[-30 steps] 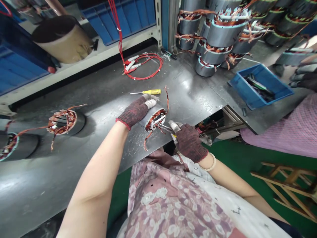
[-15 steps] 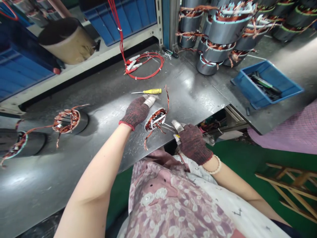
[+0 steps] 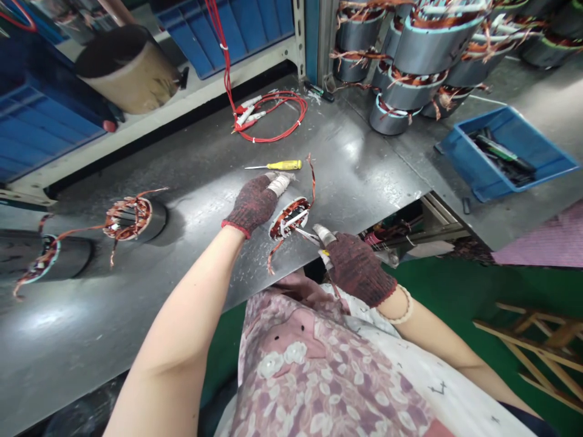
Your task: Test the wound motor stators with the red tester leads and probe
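Note:
My left hand (image 3: 252,204), in a dark red knit glove with taped fingertips, is shut on the upper edge of a small motor stator (image 3: 289,218) with copper windings, which stands on the steel table (image 3: 191,285). My right hand (image 3: 357,268), gloved too, is shut on a slim metal tool (image 3: 306,234) with some yellow at its grip. The tool's tips reach into the stator's bore. Loose copper leads (image 3: 312,179) trail from the stator. A yellow-handled screwdriver (image 3: 277,165) lies just beyond my left hand.
Two more wound stators (image 3: 132,220) lie at the table's left. A red test lead (image 3: 271,115) lies at the far edge. Stacked stators (image 3: 410,67) stand at upper right, beside a blue crate of tools (image 3: 505,155). The table's near edge drops to a green floor (image 3: 437,285).
The whole view has shifted slightly, with the table and objects drifting right in the picture. My hands still hold the stator and tool, with little visible change between them.

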{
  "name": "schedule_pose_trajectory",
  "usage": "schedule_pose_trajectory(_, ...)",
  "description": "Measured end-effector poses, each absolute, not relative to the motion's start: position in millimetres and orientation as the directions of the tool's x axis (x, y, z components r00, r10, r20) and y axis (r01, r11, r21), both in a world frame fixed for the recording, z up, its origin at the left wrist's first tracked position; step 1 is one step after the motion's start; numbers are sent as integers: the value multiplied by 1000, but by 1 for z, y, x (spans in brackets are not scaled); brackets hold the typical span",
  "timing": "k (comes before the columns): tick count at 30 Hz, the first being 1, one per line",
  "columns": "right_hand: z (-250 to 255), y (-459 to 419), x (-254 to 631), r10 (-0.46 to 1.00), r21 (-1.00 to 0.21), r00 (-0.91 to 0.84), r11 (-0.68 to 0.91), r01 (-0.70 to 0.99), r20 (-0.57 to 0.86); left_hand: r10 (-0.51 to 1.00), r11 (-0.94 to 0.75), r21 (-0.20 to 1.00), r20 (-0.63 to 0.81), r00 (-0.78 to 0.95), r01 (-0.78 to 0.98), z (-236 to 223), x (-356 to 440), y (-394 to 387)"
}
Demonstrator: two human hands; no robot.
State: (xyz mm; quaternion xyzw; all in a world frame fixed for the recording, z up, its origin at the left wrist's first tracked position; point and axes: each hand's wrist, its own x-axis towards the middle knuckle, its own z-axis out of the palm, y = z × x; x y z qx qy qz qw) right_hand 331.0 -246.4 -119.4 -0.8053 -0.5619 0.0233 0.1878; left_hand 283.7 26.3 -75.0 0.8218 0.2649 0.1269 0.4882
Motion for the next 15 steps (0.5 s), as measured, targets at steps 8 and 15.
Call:
schedule_pose_trajectory(8, -123, -265, 324, 908, -300, 389, -331, 895, 157, 568, -324, 898, -66, 820, 297, -75, 282, 25)
schedule_pose_trajectory(15, -134, -276, 322, 895, -368, 397, -305, 878, 204, 569, -351, 880, -71, 819, 320, -69, 283, 22)
